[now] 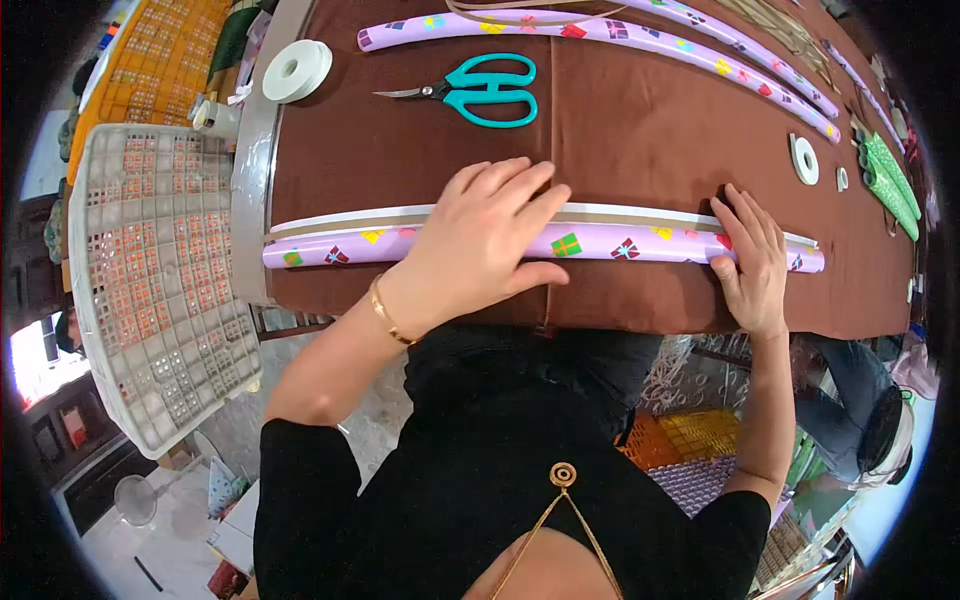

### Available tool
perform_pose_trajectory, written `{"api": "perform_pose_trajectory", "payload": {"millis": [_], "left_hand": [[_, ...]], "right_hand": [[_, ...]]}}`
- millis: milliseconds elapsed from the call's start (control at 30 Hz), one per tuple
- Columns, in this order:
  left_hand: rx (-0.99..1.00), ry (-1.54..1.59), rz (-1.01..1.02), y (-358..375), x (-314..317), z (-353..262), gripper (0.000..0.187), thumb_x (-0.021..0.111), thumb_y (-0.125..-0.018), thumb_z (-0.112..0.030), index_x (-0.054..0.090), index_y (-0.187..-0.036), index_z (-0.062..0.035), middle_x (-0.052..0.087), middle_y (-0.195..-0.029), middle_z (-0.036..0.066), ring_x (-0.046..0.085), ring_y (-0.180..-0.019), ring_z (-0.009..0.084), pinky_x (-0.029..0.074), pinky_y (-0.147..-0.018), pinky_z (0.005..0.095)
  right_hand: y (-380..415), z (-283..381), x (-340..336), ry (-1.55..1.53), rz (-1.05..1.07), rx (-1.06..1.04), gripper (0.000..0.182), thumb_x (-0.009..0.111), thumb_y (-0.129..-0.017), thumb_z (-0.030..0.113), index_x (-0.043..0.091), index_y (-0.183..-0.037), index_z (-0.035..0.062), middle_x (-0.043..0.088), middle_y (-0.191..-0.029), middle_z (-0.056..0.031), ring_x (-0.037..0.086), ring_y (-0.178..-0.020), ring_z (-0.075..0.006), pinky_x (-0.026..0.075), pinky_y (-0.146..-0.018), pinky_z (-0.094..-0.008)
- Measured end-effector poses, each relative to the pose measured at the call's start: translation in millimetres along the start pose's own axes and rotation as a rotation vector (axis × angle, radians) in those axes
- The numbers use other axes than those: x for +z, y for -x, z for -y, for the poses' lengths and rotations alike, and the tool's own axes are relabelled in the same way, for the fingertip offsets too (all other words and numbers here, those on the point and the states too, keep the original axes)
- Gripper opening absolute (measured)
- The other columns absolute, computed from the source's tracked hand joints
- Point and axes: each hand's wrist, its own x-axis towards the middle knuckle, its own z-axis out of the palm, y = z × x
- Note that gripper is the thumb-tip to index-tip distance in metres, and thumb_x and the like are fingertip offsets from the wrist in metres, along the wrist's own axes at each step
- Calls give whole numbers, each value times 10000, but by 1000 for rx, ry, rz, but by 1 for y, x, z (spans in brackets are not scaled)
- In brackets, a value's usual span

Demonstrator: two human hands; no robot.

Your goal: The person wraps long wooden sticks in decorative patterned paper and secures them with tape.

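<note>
A roll of lilac wrapping paper printed with little gift boxes lies crosswise on the brown cloth in front of me. Along its far side run a white edge and a narrow tan strip. My left hand rests over the roll left of its middle, palm down, fingers stretched out and thumb apart. Near the right end my right hand lies across the paper, its fingers extended past the strip and the thumb on the near side. Neither hand is closed around anything.
Scissors with teal handles lie beyond the roll, beside a white tape spool. A smaller white roll is at right. More lilac rolls lie at the back, green rolls at far right. A gridded crate stands left.
</note>
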Motion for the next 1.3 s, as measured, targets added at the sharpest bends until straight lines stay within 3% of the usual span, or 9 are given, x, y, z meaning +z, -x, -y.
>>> {"api": "perform_pose_trajectory", "payload": {"millis": [67, 367, 533, 733, 833, 1300], "left_hand": [[5, 27, 45, -10, 7, -4, 701, 765, -761, -452, 575, -1313, -64, 532, -1396, 125, 486, -1292, 330, 382, -1073, 468], [-27, -147, 125, 23, -21, 19, 698, 777, -734, -462, 595, -1301, -98, 543, -1389, 120, 503, -1279, 323, 384, -1077, 480], [-45, -108, 90, 13, -16, 15, 741, 789, -716, -477, 588, -1296, -62, 545, -1383, 136, 498, -1280, 341, 382, -1076, 486], [96, 26, 15, -39, 22, -17, 762, 719, -764, -564, 586, -1280, -19, 545, -1366, 174, 490, -1279, 353, 371, -1079, 468], [89, -12, 36, -44, 29, -23, 743, 711, -776, -553, 592, -1267, -9, 544, -1370, 170, 493, -1276, 347, 369, -1079, 468], [-141, -195, 14, 52, -31, 18, 561, 759, -775, -446, 651, -1144, -38, 601, -1281, 140, 525, -1232, 315, 375, -1070, 495]], "right_hand": [[0, 0, 0, 2, -2, 1, 664, 411, -971, 590, 593, -1330, 62, 531, -1414, -177, 482, -1305, -394, 348, -1087, -491], [0, -1, 0, -6, -13, 2, 626, 438, -972, 564, 603, -1318, 69, 545, -1400, -174, 493, -1295, -390, 370, -1068, -476], [-1, -2, 0, 6, -29, -6, 610, 456, -967, 549, 607, -1315, 71, 549, -1398, -168, 503, -1284, -389, 375, -1060, -479], [2, -2, 0, 17, 12, 5, 639, 421, -980, 551, 590, -1327, 42, 527, -1417, -186, 474, -1322, -390, 351, -1088, -476], [1, -2, 1, -25, -35, -9, 594, 485, -955, 528, 608, -1312, 69, 553, -1393, -166, 505, -1280, -388, 369, -1057, -482], [1, -2, 3, -19, -9, 17, 675, 407, -973, 604, 601, -1323, 61, 533, -1415, -166, 486, -1300, -393, 356, -1082, -480]]}}
